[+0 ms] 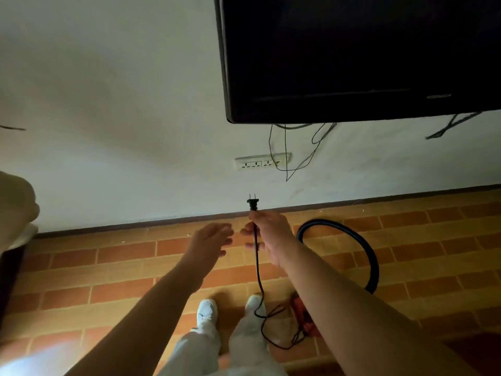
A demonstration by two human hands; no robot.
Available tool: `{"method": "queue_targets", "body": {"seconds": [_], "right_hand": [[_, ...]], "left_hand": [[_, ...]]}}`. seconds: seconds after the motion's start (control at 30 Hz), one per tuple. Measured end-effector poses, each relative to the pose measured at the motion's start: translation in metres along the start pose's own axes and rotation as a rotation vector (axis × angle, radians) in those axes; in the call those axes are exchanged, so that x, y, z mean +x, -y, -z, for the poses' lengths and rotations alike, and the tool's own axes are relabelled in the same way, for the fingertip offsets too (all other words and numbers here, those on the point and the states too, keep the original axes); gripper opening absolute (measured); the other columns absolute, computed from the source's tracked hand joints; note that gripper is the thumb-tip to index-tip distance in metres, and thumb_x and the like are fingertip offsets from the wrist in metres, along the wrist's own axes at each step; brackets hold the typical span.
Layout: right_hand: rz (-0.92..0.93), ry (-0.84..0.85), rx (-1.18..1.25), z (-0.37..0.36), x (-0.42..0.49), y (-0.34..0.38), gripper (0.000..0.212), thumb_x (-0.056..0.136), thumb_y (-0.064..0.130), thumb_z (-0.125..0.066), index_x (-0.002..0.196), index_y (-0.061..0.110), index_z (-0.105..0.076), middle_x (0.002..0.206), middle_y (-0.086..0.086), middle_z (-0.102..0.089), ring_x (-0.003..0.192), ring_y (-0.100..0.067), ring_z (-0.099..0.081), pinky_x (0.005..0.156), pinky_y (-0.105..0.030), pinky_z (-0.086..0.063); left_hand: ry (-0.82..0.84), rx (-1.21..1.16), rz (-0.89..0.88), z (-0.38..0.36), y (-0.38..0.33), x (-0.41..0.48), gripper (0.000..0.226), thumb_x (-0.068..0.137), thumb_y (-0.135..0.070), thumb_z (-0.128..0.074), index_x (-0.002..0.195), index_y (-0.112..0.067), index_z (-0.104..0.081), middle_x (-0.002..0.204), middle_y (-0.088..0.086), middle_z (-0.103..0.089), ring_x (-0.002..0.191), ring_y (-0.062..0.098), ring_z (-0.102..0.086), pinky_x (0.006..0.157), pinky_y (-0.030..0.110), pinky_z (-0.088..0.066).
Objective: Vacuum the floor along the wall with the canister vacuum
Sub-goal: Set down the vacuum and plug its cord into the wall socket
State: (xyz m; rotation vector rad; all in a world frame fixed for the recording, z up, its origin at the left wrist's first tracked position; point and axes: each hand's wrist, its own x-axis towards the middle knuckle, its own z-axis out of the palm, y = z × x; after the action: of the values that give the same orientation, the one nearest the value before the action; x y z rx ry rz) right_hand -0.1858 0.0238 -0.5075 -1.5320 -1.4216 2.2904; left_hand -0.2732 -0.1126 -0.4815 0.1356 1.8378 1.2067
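Note:
My right hand (267,234) grips the black power cord (257,272) just below its two-pin plug (253,203), which points up at the wall. A white outlet strip (261,161) sits on the wall above the plug, a gap apart. My left hand (211,238) hovers open beside the cord, fingers spread, touching nothing. The cord runs down past my white shoes to loops on the floor. The red canister vacuum (303,316) lies mostly hidden under my right forearm. Its black hose (360,248) arcs over the floor on the right.
A dark wall-mounted television (352,55) hangs at the upper right, with thin cables (298,147) dangling to the outlet strip. A dark baseboard (135,225) meets the brick-pattern tile floor (108,280). A pale object (16,202) and dark furniture stand at the left edge.

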Motion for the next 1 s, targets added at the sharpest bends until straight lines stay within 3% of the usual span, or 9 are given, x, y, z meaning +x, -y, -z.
{"method": "queue_targets", "body": {"seconds": [0.1,0.2,0.4,0.53,1.0], "right_hand": [[-0.028,-0.054,-0.057,-0.004,0.042,0.007,0.019,0.105,0.026,-0.057,0.111,0.01,-0.066,0.089,-0.008,-0.074,0.087,-0.022,-0.076,0.087,-0.051,-0.062],[-0.038,-0.105,-0.051,-0.011,0.087,0.011,0.015,0.105,0.022,-0.056,0.11,0.011,-0.065,0.084,-0.007,-0.071,0.08,-0.019,-0.074,0.09,-0.052,-0.06],[-0.035,-0.167,-0.087,-0.023,0.175,0.005,0.014,0.106,0.019,-0.054,0.108,0.01,-0.065,0.08,-0.008,-0.069,0.071,-0.018,-0.075,0.079,-0.047,-0.06],[-0.026,-0.191,-0.141,-0.025,0.218,0.0,0.016,0.106,0.021,-0.054,0.109,0.009,-0.065,0.081,-0.008,-0.07,0.071,-0.018,-0.077,0.079,-0.05,-0.063],[0.102,-0.243,-0.28,-0.023,0.257,-0.008,0.017,0.107,0.023,-0.055,0.105,0.011,-0.066,0.083,-0.009,-0.068,0.072,-0.019,-0.076,0.069,-0.045,-0.066]], "left_hand": [[-0.029,-0.029,0.023,0.007,0.016,0.02,0.013,0.101,-0.016,-0.058,0.105,-0.02,-0.07,0.111,0.01,-0.073,0.108,0.03,-0.067,0.088,0.04,-0.052],[-0.035,-0.059,0.037,0.012,0.029,0.047,0.014,0.101,-0.014,-0.057,0.106,-0.017,-0.07,0.109,0.01,-0.073,0.106,0.029,-0.068,0.09,0.044,-0.053],[-0.055,-0.134,0.076,0.006,0.054,0.116,0.015,0.101,-0.012,-0.056,0.107,-0.014,-0.07,0.106,0.007,-0.075,0.104,0.026,-0.07,0.091,0.044,-0.055],[-0.063,-0.17,0.092,0.006,0.067,0.15,0.016,0.101,-0.014,-0.055,0.107,-0.015,-0.071,0.105,0.005,-0.075,0.103,0.024,-0.071,0.092,0.044,-0.055],[-0.051,-0.197,0.19,0.019,0.103,0.175,0.019,0.104,-0.013,-0.05,0.11,-0.012,-0.068,0.107,0.007,-0.074,0.104,0.025,-0.071,0.094,0.045,-0.055]]}}
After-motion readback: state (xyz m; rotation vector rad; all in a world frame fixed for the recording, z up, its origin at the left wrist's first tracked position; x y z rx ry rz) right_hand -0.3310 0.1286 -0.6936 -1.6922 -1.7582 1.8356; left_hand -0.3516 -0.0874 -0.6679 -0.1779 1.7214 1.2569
